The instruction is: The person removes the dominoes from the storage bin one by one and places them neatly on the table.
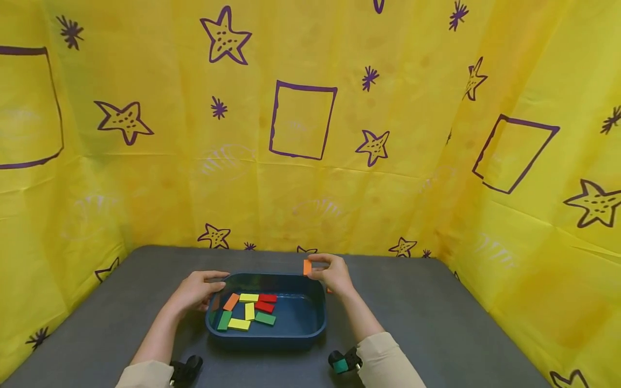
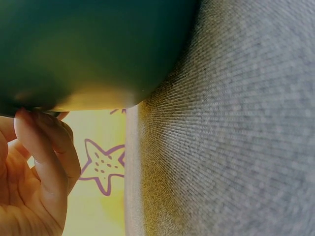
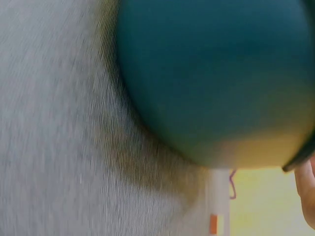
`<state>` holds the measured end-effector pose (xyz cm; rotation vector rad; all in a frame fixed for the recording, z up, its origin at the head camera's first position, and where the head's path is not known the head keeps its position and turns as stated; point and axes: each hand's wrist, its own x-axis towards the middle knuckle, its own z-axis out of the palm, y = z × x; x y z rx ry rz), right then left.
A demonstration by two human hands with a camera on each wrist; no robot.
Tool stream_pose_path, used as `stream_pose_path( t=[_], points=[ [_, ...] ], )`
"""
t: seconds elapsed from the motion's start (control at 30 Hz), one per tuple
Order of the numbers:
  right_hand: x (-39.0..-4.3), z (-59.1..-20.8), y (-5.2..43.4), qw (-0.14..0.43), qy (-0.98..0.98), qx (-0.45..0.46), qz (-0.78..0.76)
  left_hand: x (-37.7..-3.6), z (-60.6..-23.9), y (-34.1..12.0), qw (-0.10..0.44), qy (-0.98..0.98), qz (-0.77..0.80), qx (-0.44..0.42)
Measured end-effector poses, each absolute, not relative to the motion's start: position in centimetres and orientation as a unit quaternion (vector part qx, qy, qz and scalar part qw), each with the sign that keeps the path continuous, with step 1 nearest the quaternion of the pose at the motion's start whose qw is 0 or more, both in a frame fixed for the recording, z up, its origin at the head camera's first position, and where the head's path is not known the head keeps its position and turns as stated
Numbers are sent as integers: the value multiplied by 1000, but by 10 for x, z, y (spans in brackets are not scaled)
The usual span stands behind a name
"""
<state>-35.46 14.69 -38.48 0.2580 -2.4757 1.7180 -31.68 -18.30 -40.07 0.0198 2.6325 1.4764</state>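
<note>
Orange block [image 1: 307, 267] pinched upright in the right hand [image 1: 332, 275], thumb and forefinger narrow on it, held just above the far right corner of the dark blue tray [image 1: 310, 330]. Left hand [image 1: 196, 291] at the tray's far left corner, fingers [image 2: 42, 147] curled against the rim and outer wall, steadying it. Both hands well forward on the grey table [image 1: 436, 323]. Inside the tray, lying flat toward its left half: an orange, two red, three yellow and two green blocks [image 1: 248, 311], some touching, none stacked neatly. Another small orange piece [image 1: 329, 291] just visible on the table behind the right wrist, mostly hidden. Yellow star-printed cloth [image 1: 301, 118] hung all round as backdrop.

Likely risks, judged from this pose: slender pinch on a narrow edge, so a slip could tip the block outside the rim and onto the table rather than inside. Could also clip the rim and bounce off if let go too near the corner. Light tray on cloth-like surface, apt to slide or tilt if the left hand bears down or pulls on its corner, scattering the loose blocks.
</note>
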Motion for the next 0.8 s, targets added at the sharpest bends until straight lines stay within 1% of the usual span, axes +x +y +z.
stream_pose_path(
  t=[0.4, 0.63, 0.8],
  points=[
    [-367, -399, 184, 84, -826, 44, 556, -317, -401, -182, 64, 871, 488, 8],
    [-374, -408, 209, 106, -852, 13, 513, -316, -399, -181, 63, 871, 487, 7],
    [-376, -415, 221, 112, -857, 2, 503, -316, -398, -181, 63, 871, 486, 7]
  ],
)
